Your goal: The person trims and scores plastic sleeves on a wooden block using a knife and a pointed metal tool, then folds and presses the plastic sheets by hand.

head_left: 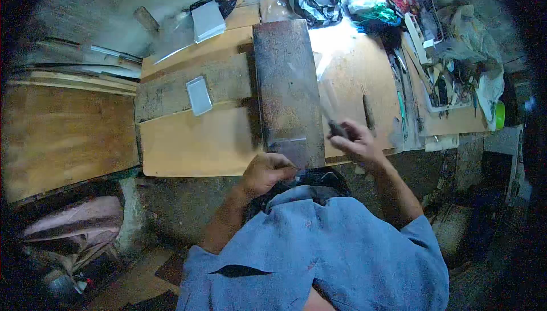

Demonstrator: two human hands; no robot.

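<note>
My right hand (360,144) is wrapped round the dark handle of a knife-like tool (337,129), its blurred blade pointing up and left over the right side of the bench. My left hand (269,172) lies at the near end of a long dark board (289,83), thumb and fingers pinched together; whatever they hold is too small to make out. Near the board's front end, a thin clear sheet or strip (288,141) seems to lie across its surface. A second slim tool with a dark handle (368,111) rests on the bench just beyond my right hand.
On the left, a translucent rectangular piece (199,95) and a stack of pale sheets (208,21) lie on the bench (196,146). Striped bags (314,2) stand at the back. A white tray of tools (450,106) and a green container (499,116) sit at right.
</note>
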